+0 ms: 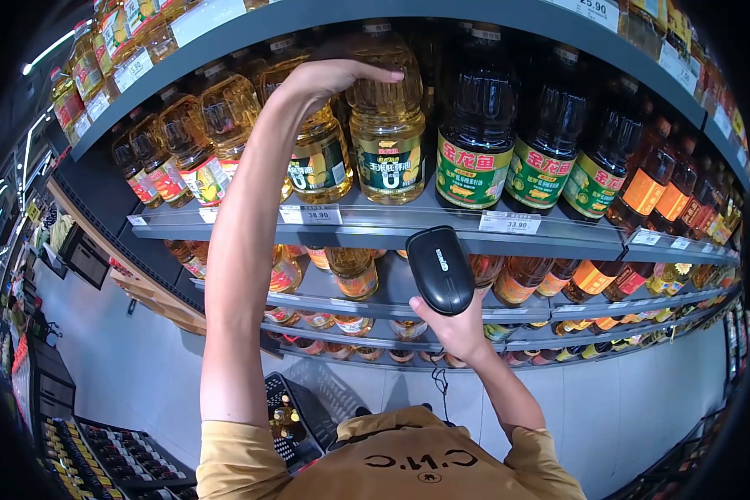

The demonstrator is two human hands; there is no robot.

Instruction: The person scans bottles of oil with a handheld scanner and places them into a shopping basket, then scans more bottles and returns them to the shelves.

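Note:
My left hand (329,77) reaches across the top shelf at the shoulder of a large bottle of golden corn oil (387,154). One digit stretches out over the bottle's front; the other fingers are blurred or hidden, and no firm grip shows. This bottle stands upright on the shelf, with a similar oil bottle (318,158) on its left. In my right hand (458,327), held lower in front of the shelf edge, is a black barcode scanner (441,271), its rounded back facing up.
Dark oil bottles with green labels (473,167) stand right of the corn oil. Price tags (510,222) line the shelf edge (391,223). More bottles fill the lower shelves. A dark basket (279,387) holding bottles sits on the floor by my feet. A cord (441,383) hangs below the scanner.

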